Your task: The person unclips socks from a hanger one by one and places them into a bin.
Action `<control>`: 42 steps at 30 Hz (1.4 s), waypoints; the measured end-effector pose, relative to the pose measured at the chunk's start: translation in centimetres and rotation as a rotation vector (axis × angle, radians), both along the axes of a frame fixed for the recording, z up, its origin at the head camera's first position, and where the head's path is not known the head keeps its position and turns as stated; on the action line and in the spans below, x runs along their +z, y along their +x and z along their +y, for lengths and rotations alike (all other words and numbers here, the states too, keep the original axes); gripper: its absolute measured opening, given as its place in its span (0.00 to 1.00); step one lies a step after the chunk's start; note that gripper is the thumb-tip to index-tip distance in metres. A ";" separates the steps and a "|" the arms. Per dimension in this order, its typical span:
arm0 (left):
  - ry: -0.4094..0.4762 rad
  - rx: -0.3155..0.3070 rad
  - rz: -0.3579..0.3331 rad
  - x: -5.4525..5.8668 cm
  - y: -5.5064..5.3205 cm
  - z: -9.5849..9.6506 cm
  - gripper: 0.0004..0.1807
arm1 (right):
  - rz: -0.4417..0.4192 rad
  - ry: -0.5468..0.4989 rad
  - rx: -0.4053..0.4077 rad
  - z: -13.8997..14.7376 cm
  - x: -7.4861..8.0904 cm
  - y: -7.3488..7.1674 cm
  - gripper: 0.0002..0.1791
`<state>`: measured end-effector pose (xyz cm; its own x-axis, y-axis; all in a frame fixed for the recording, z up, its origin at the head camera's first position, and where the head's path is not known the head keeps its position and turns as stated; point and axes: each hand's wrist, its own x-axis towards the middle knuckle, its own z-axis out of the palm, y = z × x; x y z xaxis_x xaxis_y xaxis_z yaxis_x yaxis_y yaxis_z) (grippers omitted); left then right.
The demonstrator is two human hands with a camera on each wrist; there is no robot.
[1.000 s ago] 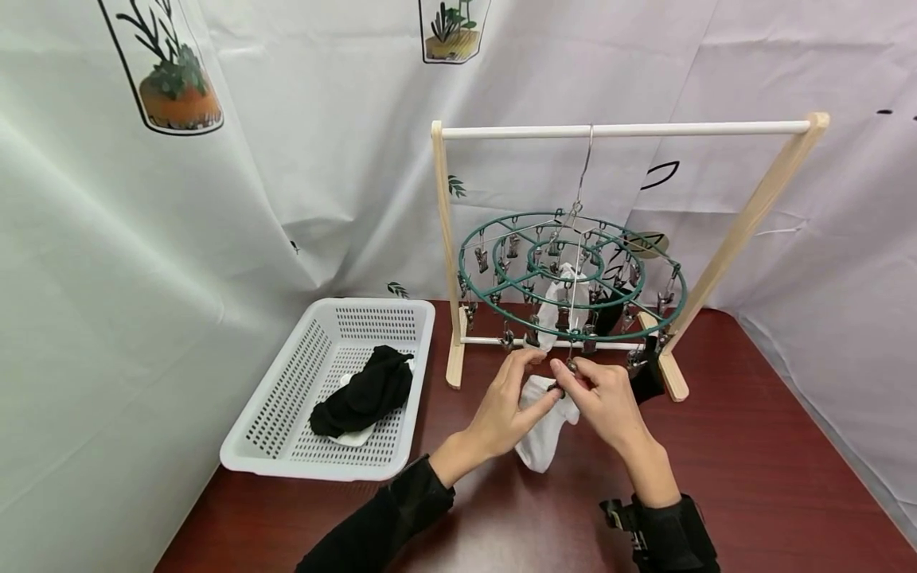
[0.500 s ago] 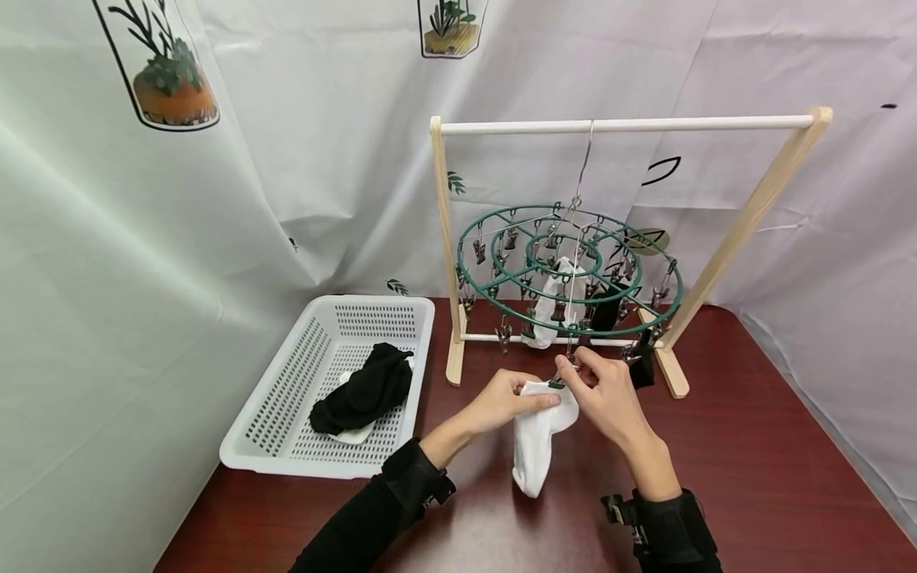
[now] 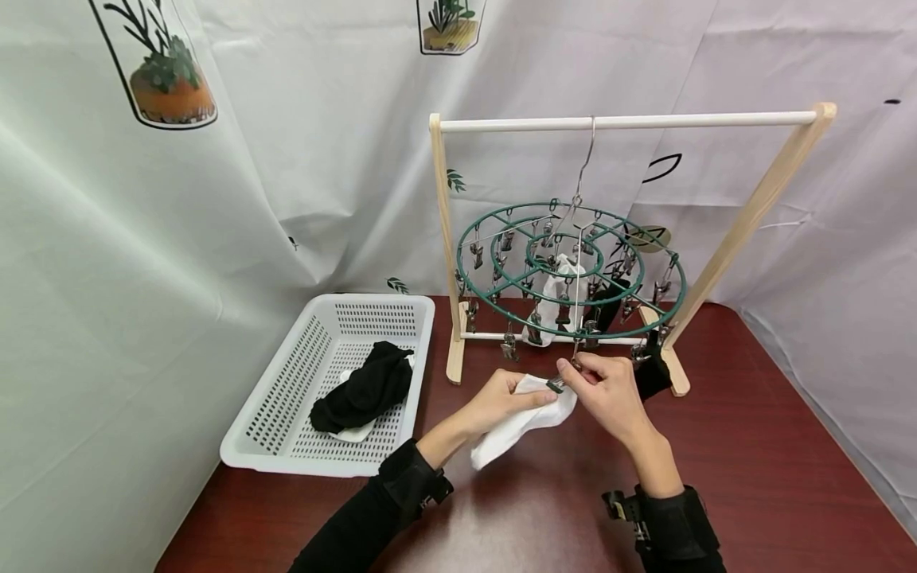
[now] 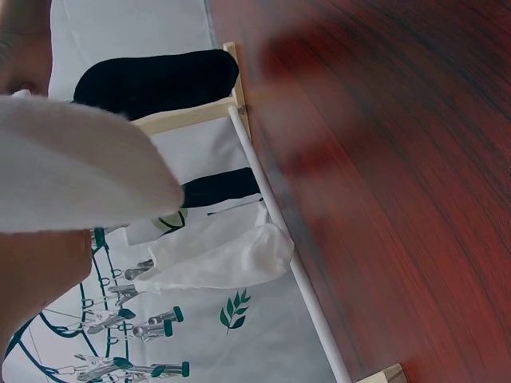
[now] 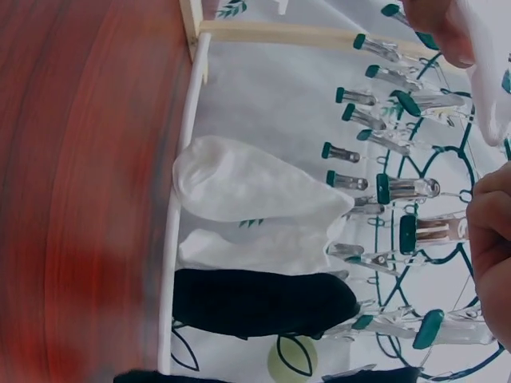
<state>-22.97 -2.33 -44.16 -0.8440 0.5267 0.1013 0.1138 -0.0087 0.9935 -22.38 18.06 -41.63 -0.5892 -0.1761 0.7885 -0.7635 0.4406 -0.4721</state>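
Observation:
My left hand (image 3: 494,404) pinches a white sock (image 3: 512,430) near its cuff, with the thumb on top. A metal clip with dark green tips (image 3: 555,385) is at the cuff; whether it has bitten the cloth is hard to tell. My right hand (image 3: 609,394) pinches this clip between thumb and fingers. The clip hangs from the front of a round green drying hanger (image 3: 573,335). In the left wrist view the sock (image 4: 72,167) fills the near left. The right wrist view shows the right hand's curled fingers (image 5: 493,239) at the edge, the clip's grip mostly hidden.
White socks (image 5: 255,183) and black socks (image 5: 263,303) hang from the hanger, among several bare clips (image 5: 379,48). A wooden stand with a white bar (image 3: 501,125) carries it. At left, a white basket (image 3: 322,468) holds black cloth (image 3: 365,390) and some white cloth.
The left hand took hold of the white sock beside the clip. The sock's toe then swung leftward and up toward me. The right hand stayed at the clip.

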 end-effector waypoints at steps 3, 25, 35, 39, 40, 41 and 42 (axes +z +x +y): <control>0.009 -0.014 0.005 0.0 0.1 0.0 0.14 | 0.006 -0.029 0.001 -0.1 -0.1 -0.1 0.27; -0.031 0.050 0.069 1.7 0.0 -1.2 0.14 | 0.012 -0.101 -0.092 0.1 0.1 0.1 0.32; 0.015 0.129 0.129 5.0 -0.1 -1.7 0.15 | -0.049 -0.086 -0.105 0.4 -0.1 0.2 0.31; 0.010 0.162 0.144 6.0 -0.3 -2.3 0.16 | -0.049 -0.080 -0.106 0.3 -0.3 0.1 0.31; 0.009 0.168 0.147 6.2 -0.4 -2.5 0.16 | -0.048 -0.079 -0.105 0.3 -0.3 0.1 0.31; 0.011 0.170 0.150 6.4 -0.5 -2.7 0.16 | -0.046 -0.079 -0.103 0.3 -0.3 0.1 0.31; 0.010 0.171 0.156 6.6 -0.6 -2.9 0.16 | -0.046 -0.080 -0.102 0.3 -0.4 0.0 0.31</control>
